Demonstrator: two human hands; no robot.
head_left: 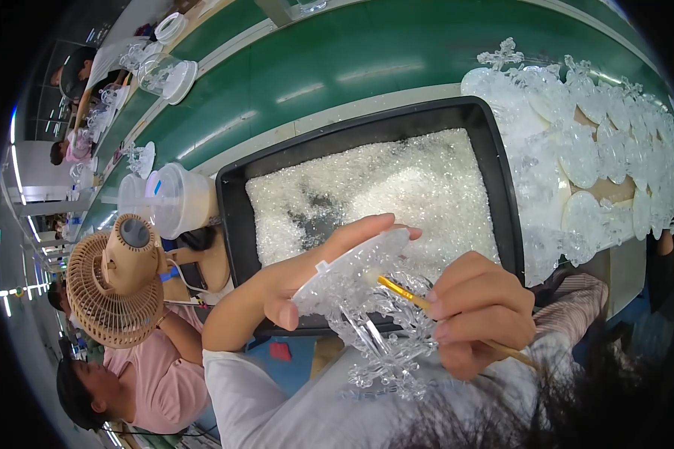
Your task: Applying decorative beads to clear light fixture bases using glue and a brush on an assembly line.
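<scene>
Left hand [307,280] is gripping a clear plastic snowflake ornament [367,307]; right hand [475,310] is pinching a thin yellow-handled brush [427,303] (tip touching ornament) over a black rectangular tray of white granules [502,165].

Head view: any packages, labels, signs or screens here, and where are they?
No labels, signs or screens show.
Black tray: rectangular, middle of the bench, holding clear granules.
Plastic tub: round, translucent white, left of the tray.
Clear cup: upper left, on its side.
</scene>
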